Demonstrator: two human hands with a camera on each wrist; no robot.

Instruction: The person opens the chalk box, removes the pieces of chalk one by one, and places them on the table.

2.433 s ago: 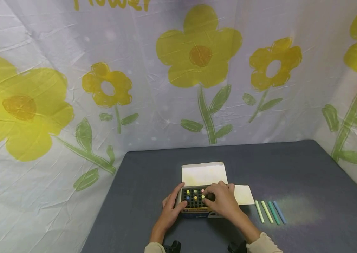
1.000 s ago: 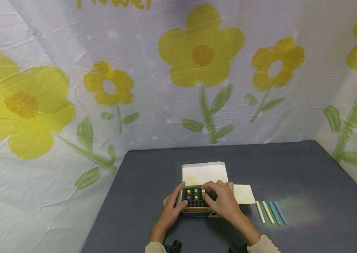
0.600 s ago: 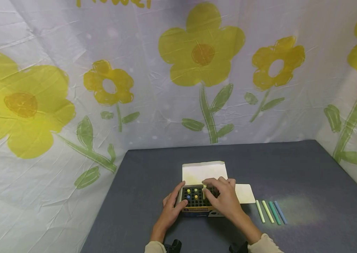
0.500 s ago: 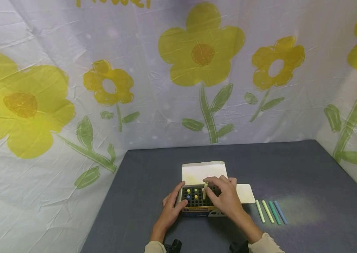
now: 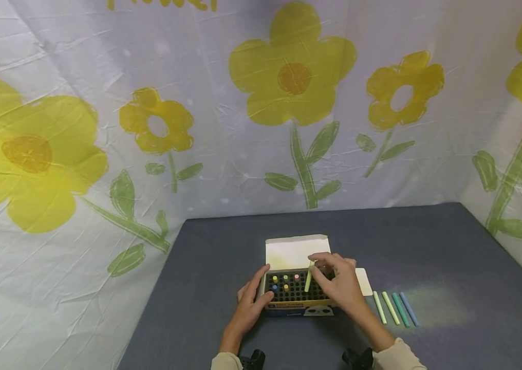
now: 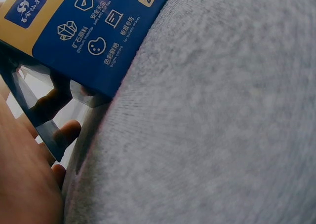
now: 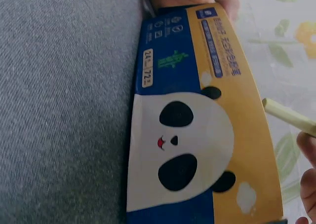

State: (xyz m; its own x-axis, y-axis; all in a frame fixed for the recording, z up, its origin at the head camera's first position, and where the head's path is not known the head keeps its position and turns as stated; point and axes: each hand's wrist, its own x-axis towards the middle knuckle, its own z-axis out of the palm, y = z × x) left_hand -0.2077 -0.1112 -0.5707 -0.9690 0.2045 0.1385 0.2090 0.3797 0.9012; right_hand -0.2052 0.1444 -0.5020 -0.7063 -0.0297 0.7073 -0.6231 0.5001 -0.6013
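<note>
Since 0.5 s ago right hand (image 5: 341, 285) has risen and drifted right, pale yellow chalk stick (image 5: 309, 277) now mostly out of its hole instead of half sunk. Right fingers (image 5: 323, 258) are curled, pinching the stick near its top end; stick is tilted, lower tip just over the black grid, centre-bottom of the head view. Right wrist view shows the stick (image 7: 289, 116) at right edge, apart from the box front. Left hand (image 5: 250, 303) grips the left side of the chalk box (image 5: 289, 290), thumb on the near corner, fingers bent round the wall.

Risks, judged:
- Chalk is brittle; a hard pinch or catching the lower tip on the grid edge could snap it.
- Pinch is high on the stick, so it could pivot and slip out, dropping onto the remaining stubs (image 5: 285, 280) or the counter (image 5: 450, 257).
- If left hand lets go, the light box could shift or lift with the pull.
- Swinging right could knock the four loose sticks (image 5: 395, 308) lying in a row at lower right, or brush the open flap (image 5: 295, 252).
</note>
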